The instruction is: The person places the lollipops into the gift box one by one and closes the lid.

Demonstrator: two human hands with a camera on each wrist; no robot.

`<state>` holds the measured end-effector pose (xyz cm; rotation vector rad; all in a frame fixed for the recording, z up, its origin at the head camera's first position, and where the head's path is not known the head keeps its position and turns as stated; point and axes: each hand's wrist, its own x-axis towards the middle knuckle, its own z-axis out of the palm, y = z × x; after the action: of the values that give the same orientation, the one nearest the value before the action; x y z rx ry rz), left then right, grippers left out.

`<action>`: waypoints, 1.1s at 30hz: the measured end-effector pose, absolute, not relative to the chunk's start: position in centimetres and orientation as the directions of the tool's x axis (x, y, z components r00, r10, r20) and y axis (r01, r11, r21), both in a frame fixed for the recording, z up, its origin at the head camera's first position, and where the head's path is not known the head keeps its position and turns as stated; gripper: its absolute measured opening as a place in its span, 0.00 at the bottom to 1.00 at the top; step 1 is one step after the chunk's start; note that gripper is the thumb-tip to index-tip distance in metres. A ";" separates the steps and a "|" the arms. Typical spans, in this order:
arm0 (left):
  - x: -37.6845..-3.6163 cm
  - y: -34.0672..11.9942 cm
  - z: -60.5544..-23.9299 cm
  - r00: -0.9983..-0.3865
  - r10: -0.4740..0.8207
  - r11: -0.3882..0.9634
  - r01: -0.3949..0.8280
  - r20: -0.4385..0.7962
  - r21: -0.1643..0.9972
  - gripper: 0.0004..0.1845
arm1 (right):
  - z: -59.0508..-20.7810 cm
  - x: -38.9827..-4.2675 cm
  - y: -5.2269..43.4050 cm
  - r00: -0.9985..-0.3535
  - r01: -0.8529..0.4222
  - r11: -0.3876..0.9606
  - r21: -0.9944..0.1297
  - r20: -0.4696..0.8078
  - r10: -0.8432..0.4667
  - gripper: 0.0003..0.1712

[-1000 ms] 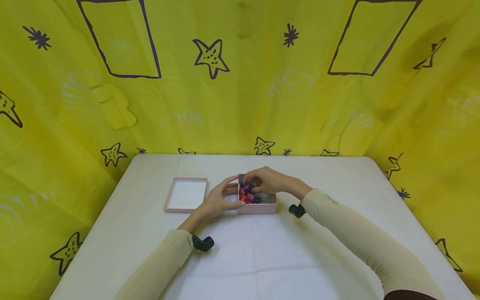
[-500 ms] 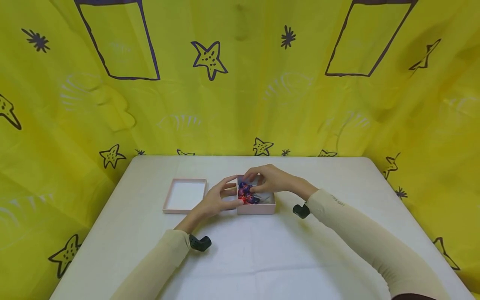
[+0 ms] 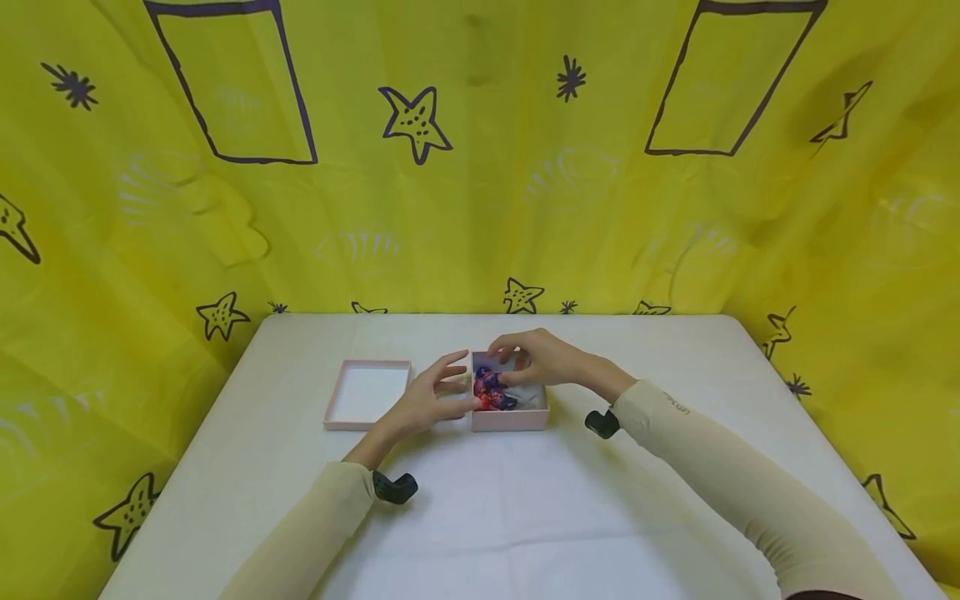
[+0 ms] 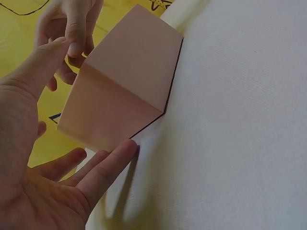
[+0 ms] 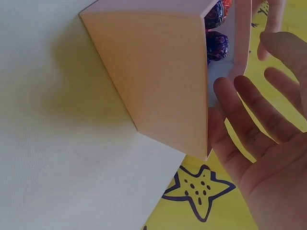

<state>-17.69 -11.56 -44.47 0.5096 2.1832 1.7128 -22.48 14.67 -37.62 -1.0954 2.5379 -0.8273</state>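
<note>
An open pink box (image 3: 510, 421) stands on the table, with round candies in shiny blue and red wrappers (image 3: 491, 388) gathered in its left part. Something pale lies to their right inside, too small to make out. My left hand (image 3: 420, 402) is at the box's left side, fingers spread, its thumb near the front left corner. From the left wrist view, the fingertips lie close to the pink wall (image 4: 129, 57). My right hand (image 3: 551, 358) reaches over the box from the right. In the right wrist view its fingers (image 5: 254, 120) are loosely bent at the rim, holding nothing visible.
A shallow pink lid (image 3: 367, 393) with a white inside lies left of the box. Both rest on a table with a white cloth (image 3: 525, 517). A yellow curtain (image 3: 480, 208) with drawn stars hangs behind and at the sides. Each wrist wears a dark device (image 3: 395, 488).
My left hand has eased slightly left, away from the box wall. My right hand has lifted a little from the candies and its fingers have loosened. The view has shifted slightly.
</note>
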 end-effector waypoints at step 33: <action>-16.3 -23.1 -40.3 -0.947 0.313 0.346 0.182 0.070 0.920 0.39 | -36.5 -20.2 5.8 -0.716 -0.526 0.476 -0.705 0.065 -0.695 0.35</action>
<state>-16.31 -23.09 -40.29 0.4577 2.4783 1.6700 -20.24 5.84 -36.55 -1.0501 2.4942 -1.0705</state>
